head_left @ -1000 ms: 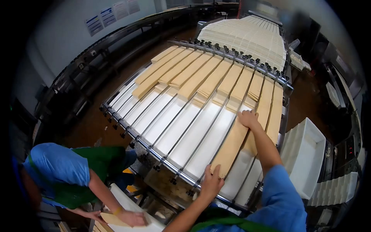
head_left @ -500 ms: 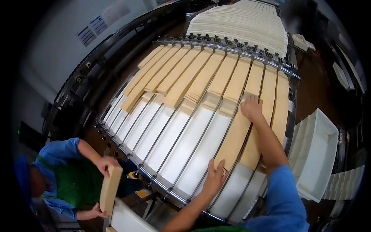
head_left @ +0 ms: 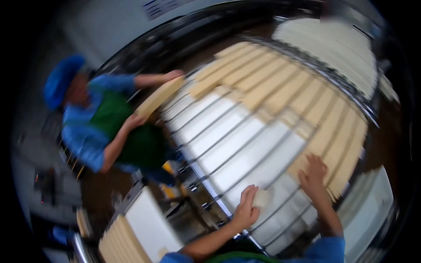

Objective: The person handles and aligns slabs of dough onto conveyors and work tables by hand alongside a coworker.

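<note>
My left hand (head_left: 245, 211) is over the near part of the white table surface (head_left: 215, 144), its fingers closed around a small pale piece (head_left: 262, 199) that is blurred. To its right, my right hand (head_left: 313, 175) lies with fingers apart on the near end of a long tan stack (head_left: 316, 142). More tan stacks (head_left: 274, 87) lie side by side in lanes between thin metal rods (head_left: 239, 158). The whole view is smeared by motion.
At the table's left edge a co-worker (head_left: 105, 118) holds a long tan block (head_left: 160, 98) in both hands. A white tray (head_left: 366, 215) stands at the right. Tan strips (head_left: 123, 243) lie beside a white board (head_left: 153, 223) at the lower left.
The view has swung. My left hand has come off the stack's near end and now has the pale piece. The co-worker has lifted a tan block and brought it to the table's left edge.
</note>
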Demonstrator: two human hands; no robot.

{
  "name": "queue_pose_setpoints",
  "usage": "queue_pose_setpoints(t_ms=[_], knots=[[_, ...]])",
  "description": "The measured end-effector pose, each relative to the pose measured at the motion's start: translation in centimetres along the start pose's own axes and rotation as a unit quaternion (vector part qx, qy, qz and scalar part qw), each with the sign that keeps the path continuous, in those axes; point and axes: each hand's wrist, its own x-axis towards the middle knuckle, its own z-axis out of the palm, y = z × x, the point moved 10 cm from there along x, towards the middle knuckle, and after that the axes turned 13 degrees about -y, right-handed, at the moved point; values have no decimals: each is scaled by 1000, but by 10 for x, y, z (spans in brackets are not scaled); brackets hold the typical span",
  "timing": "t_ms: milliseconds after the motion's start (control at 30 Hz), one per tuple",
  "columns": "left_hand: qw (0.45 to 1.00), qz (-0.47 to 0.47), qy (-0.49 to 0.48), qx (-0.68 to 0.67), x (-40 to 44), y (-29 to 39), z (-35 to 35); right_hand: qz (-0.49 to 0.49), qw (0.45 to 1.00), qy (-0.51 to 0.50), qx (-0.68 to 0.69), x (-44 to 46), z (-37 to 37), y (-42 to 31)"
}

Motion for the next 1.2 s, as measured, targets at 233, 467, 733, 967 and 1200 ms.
queue_pose_setpoints(t_ms=[233,467,733,967,1200], knots=[[967,-67,243,42,-176,-61,-105,-91,984,5,151,-82,51,-56],[914,-256,312,39,-317,-155,-144,-176,929,-98,311,-54,150,-204],[540,-671,496,109,-656,-174,-180,-419,868,-204,173,-107,228,-521],[670,-524,526,20,-687,-227,-178,-434,858,-274,-15,-173,360,-693],[688,-548,466,89,-666,-213,-189,-433,840,-321,-61,-212,414,-841]])
